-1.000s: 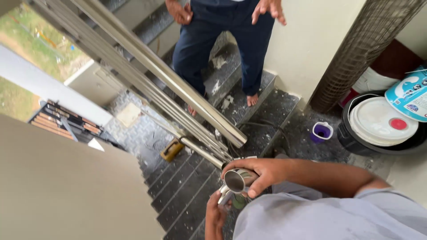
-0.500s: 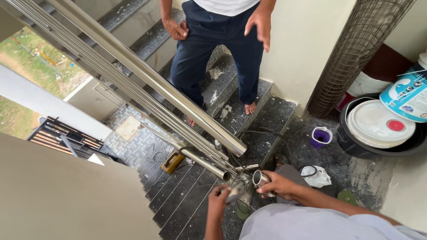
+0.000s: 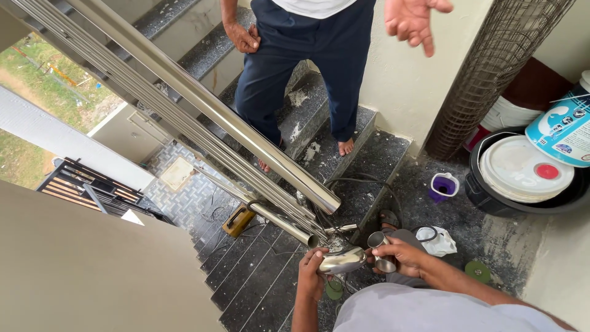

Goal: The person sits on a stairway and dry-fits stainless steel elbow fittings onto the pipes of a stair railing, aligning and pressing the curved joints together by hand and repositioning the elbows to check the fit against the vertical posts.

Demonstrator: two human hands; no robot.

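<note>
- Since the earlier frame both hands have drawn in nearer the body and now sit side by side low in the view, just below the open rail ends.
- The polished steel elbow fitting (image 3: 342, 260) lies across the left hand (image 3: 311, 275), whose fingers curl around its left end and grip it.
- The right hand (image 3: 402, 255) touches the fitting's other end; its fingers are closed around a short steel sleeve (image 3: 381, 252), open mouth turned upward.
- Just above, the small rail tube (image 3: 284, 225) ends close to the fitting, and the big handrail (image 3: 246, 132) ends a little higher.
- Dark stone stairs (image 3: 258, 276) drop away beneath the hands; a yellow tool (image 3: 238, 220) lies on a step.
- A purple cup (image 3: 444, 186), a white cloth (image 3: 437, 241) and a green disc (image 3: 476, 271) sit on the landing to the right.
- Another person stands barefoot on the upper steps, one open hand (image 3: 413, 19) raised, fingers spread.
- A black tub (image 3: 485, 200) holds a white bucket lid (image 3: 522, 169) at far right.
</note>
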